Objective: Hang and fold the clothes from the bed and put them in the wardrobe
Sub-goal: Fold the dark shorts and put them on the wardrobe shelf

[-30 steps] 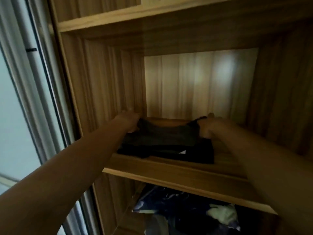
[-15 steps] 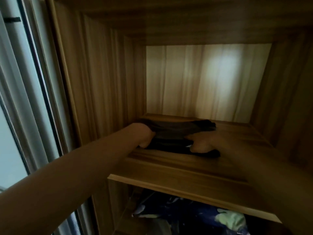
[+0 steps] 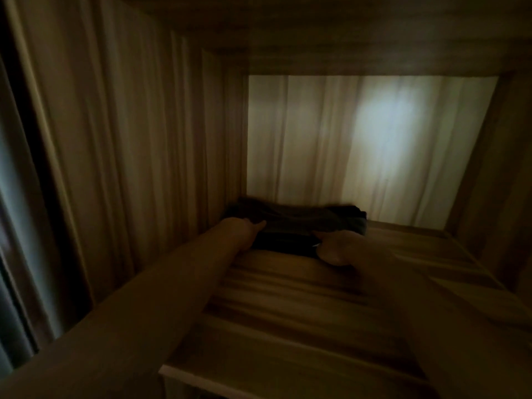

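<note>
far back on the shelf (image 3: 288,298) of the wardrobe (image 3: 138,145), tucked against the left wall and right up by the pale back panel (image 3: 374,145): folded dark garment (image 3: 302,223), lying flat in a low stack of layers. at its left end, left hand (image 3: 240,230), gripping the cloth with thumb laid on top and fingers out of sight beneath. at its front edge, right of the middle, right hand (image 3: 336,247), fingers curled, thumb tip on the fabric, pinching the edge; too blurred for finer detail. both bare forearms stretched forward over the shelf boards, the left one close along the side wall. patch of light on the back panel, upper right; dim elsewhere. at far left, outside the wardrobe, dark vertical frame (image 3: 37,197) beside a grey-green strip.
</note>
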A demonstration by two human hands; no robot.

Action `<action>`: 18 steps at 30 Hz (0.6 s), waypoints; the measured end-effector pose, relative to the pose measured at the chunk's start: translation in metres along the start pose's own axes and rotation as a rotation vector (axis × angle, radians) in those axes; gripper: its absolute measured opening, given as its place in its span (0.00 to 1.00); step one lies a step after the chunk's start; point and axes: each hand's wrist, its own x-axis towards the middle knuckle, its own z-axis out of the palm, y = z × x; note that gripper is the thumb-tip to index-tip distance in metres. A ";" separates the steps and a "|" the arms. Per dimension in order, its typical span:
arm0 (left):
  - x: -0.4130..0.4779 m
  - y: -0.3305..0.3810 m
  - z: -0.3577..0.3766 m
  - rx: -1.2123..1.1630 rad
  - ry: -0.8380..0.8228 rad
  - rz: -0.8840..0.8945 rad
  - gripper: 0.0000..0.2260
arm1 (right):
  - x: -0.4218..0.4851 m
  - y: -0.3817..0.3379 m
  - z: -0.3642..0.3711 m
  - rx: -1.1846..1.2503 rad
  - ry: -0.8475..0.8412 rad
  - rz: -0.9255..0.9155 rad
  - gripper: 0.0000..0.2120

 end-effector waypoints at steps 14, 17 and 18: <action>0.021 -0.010 0.023 -0.103 0.153 0.006 0.34 | 0.003 0.016 0.018 -0.006 0.132 -0.027 0.28; -0.009 -0.014 0.030 -0.150 0.213 -0.008 0.30 | -0.025 0.021 0.022 0.082 0.216 -0.127 0.24; -0.020 -0.013 0.031 -0.170 0.214 -0.028 0.28 | -0.034 0.020 0.020 0.101 0.218 -0.148 0.22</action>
